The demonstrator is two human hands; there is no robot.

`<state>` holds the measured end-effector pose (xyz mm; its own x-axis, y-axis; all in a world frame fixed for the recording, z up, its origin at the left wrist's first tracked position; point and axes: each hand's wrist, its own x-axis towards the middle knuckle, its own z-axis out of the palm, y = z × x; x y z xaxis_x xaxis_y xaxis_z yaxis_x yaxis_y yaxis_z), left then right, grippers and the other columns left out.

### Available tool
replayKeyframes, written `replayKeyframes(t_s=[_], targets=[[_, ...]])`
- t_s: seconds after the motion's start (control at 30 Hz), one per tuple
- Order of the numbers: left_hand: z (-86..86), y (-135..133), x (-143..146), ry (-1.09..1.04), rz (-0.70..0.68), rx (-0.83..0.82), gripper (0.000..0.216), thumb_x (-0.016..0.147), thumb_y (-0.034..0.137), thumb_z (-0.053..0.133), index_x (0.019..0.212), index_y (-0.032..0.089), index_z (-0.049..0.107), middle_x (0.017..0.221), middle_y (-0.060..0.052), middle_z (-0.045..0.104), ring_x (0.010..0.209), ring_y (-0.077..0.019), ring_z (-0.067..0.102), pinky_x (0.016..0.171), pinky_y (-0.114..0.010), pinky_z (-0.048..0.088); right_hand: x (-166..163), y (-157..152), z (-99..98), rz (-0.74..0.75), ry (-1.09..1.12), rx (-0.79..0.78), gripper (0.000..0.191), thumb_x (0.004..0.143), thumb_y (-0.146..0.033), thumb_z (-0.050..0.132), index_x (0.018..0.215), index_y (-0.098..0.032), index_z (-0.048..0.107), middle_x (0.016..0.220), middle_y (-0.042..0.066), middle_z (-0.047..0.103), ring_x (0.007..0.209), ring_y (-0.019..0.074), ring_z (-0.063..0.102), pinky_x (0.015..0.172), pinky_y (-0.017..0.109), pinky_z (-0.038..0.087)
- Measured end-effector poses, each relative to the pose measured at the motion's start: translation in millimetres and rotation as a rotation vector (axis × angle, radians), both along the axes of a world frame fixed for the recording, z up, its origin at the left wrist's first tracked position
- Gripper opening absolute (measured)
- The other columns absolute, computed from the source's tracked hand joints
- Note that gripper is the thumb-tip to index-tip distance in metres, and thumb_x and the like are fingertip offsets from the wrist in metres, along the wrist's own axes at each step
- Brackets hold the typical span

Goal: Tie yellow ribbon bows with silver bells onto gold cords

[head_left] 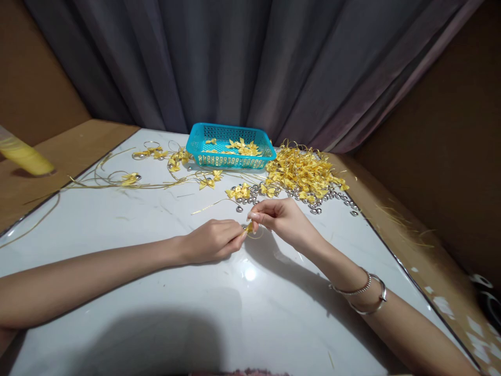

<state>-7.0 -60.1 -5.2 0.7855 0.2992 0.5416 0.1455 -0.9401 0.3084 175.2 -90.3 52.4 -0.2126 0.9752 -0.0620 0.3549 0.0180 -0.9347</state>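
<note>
Over the middle of the white table (156, 292), my left hand (213, 240) and my right hand (279, 219) meet, both pinching a small yellow ribbon bow (249, 227) with a thin gold loop hanging from it. Fingers of both hands are closed around the bow. Two silver bangles sit on my right wrist. A pile of yellow bows (303, 172) lies just beyond my right hand, with silver beads (332, 201) scattered along its near side.
A turquoise plastic basket (229, 156) holding a few bows stands at the back centre. Loose bows and gold cords (129, 180) lie to the left. A yellow roll (23, 156) rests on the wooden ledge at far left. Grey curtain behind.
</note>
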Motion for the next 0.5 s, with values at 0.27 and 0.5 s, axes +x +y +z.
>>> replayKeyframes(t_s=[0.27,0.5], targets=[[1.9,-1,1,-0.021,0.023,0.015,0.029,0.092,0.017,0.032,0.069,0.016,0.05,0.056,0.001,0.051,0.05,-0.0094,0.046,0.051,-0.022,0.04,-3,-1,1.1,0.039,-0.021,-0.083,0.015,0.08,-0.018,0.058,0.067,-0.013,0.065,0.055,0.0,0.06,0.045,0.0063,0.044,0.046,0.022,0.035],[2.8,0,0,-0.061,0.034,-0.071,0.024,0.091,0.014,0.032,0.076,0.016,0.051,0.063,0.0,0.057,0.054,-0.0095,0.05,0.055,-0.022,0.042,-8,-6,9.5,0.064,-0.021,-0.225,0.022,0.087,-0.023,0.05,0.096,-0.011,0.066,0.064,0.004,0.064,0.041,0.0076,0.049,0.038,0.021,0.038]])
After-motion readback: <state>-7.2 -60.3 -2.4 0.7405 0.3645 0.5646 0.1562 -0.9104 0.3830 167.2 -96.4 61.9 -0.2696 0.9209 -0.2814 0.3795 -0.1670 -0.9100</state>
